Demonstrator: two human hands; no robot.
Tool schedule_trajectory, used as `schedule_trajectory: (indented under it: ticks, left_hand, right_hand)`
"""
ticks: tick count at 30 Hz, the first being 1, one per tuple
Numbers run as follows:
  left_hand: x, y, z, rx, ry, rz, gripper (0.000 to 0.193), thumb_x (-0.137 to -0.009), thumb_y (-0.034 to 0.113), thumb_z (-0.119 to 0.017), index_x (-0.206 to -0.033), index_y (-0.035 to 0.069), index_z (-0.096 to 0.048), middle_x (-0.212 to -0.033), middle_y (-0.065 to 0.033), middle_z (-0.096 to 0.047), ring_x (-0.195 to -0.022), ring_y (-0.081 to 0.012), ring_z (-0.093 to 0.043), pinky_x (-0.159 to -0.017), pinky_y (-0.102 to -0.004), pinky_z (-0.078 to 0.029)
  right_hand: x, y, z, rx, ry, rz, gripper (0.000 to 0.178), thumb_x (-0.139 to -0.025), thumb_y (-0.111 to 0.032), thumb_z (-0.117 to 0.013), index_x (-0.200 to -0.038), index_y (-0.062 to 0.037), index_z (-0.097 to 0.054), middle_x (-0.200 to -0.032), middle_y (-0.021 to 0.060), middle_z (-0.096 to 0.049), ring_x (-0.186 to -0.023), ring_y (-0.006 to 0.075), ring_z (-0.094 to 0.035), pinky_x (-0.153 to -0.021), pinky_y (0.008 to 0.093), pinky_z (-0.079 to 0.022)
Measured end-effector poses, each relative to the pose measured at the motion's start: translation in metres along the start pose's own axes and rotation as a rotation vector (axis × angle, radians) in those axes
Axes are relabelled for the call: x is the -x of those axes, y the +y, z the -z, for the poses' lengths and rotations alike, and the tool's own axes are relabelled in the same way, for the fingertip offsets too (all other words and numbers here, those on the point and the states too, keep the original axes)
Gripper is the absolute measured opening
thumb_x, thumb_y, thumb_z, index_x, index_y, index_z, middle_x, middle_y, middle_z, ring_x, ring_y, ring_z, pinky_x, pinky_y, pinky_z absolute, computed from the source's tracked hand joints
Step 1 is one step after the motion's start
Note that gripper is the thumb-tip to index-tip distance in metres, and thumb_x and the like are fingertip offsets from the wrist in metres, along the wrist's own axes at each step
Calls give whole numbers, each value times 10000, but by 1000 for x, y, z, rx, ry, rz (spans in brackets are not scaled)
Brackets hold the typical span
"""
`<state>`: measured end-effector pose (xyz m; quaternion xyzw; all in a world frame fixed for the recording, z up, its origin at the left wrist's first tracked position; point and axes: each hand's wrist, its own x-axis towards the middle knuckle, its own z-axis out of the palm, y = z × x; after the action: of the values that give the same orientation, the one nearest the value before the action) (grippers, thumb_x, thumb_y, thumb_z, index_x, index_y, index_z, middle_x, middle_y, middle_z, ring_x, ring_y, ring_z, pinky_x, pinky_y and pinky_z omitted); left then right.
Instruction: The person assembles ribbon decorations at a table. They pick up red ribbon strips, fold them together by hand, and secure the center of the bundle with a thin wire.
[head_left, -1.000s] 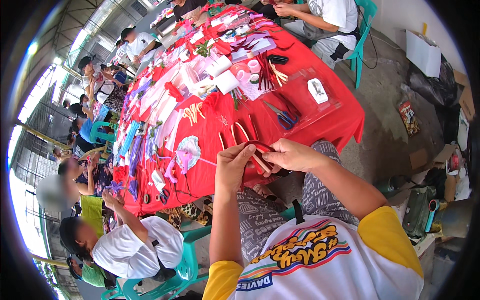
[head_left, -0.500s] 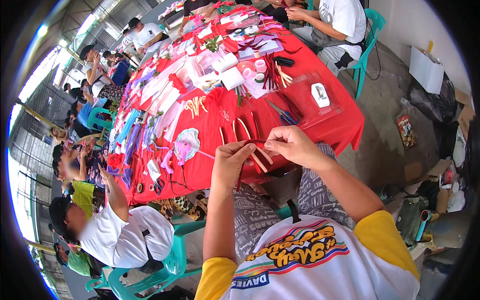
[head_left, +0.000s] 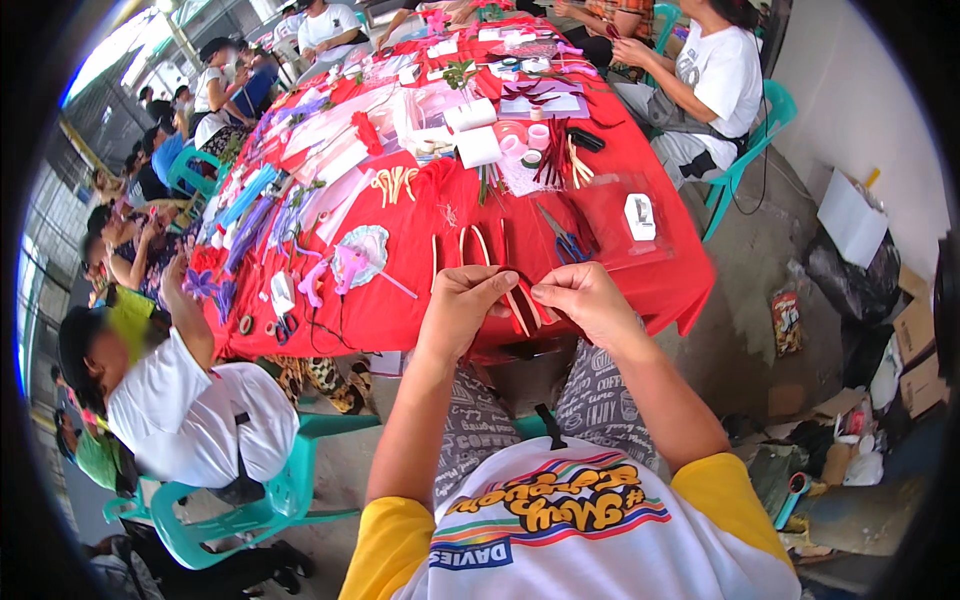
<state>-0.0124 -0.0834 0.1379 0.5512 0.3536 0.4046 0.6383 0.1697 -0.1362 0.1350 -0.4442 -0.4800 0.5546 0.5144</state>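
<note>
My left hand (head_left: 460, 312) pinches one part of a dark red pipe cleaner (head_left: 516, 277) with thumb and forefinger. My right hand (head_left: 592, 308) is closed on its other side, a short gap away. The strand arches between both sets of fingertips, just off the near table edge. Cream and red strips (head_left: 523, 312) hang or lie just below it; whether they are joined to it I cannot tell. Beyond my fingers, a bent cream pipe cleaner (head_left: 473, 240) rests on the red tablecloth (head_left: 410, 235). Blue-handled scissors (head_left: 570, 246) lie past my right hand.
Bundled dark red pipe cleaners (head_left: 549, 160), white rolls (head_left: 478, 147) and a white cutter-like device (head_left: 640, 217) are on the table. A pink flower-like piece (head_left: 352, 265) lies left. One person (head_left: 200, 400) sits at my left, another (head_left: 715, 75) at far right. Boxes and bags line the right wall.
The whole view has shifted, so the table and the people sit differently in it. Both hands keep their pinch on the dark red pipe cleaner, with only slight finger movement.
</note>
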Motion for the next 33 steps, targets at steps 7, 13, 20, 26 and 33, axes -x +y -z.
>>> schedule_trajectory:
  ticks: [7,13,20,26,33]
  left_hand:
    - [-1,4,-5,-8,-33,-3,164,-867,120,-643,-904,-30,-696,-788,-53,-682,-650,-67,-599,-561,-206,-496]
    - [-5,-9,-3,9,9,-58,171,-875,98,-629,-936,-50,-691,-821,-57,-683,-720,-80,-601,-654,-217,-486]
    - [-5,-13,-13,292,100,-30,182,-872,80,-621,-958,-71,-675,-859,-96,-681,-752,-123,-619,-693,-244,-499]
    - [-8,-20,-17,398,121,-21,166,-883,55,-590,-967,-70,-661,-860,-115,-678,-769,-160,-635,-664,-274,-528]
    - [-7,-17,-26,517,184,-55,194,-879,19,-579,-1045,-71,-626,-917,-133,-670,-790,-179,-638,-695,-286,-543]
  right_hand:
    - [-1,0,0,2,-74,21,186,-872,-123,-641,-807,48,-669,-674,57,-632,-603,81,-534,-583,234,-423]
    - [-2,-3,-2,96,-34,8,214,-877,-147,-639,-752,25,-664,-641,36,-609,-568,71,-510,-545,227,-399]
    - [-3,-10,-7,141,-66,-46,250,-873,-169,-651,-708,17,-663,-600,8,-583,-526,49,-487,-508,203,-388]
    - [-8,-3,-13,49,4,-125,239,-861,-191,-670,-753,22,-674,-624,-2,-588,-525,54,-491,-555,243,-518]
    - [-13,0,-13,3,-22,-134,218,-863,-182,-666,-833,33,-685,-714,28,-631,-591,96,-596,-559,267,-550]
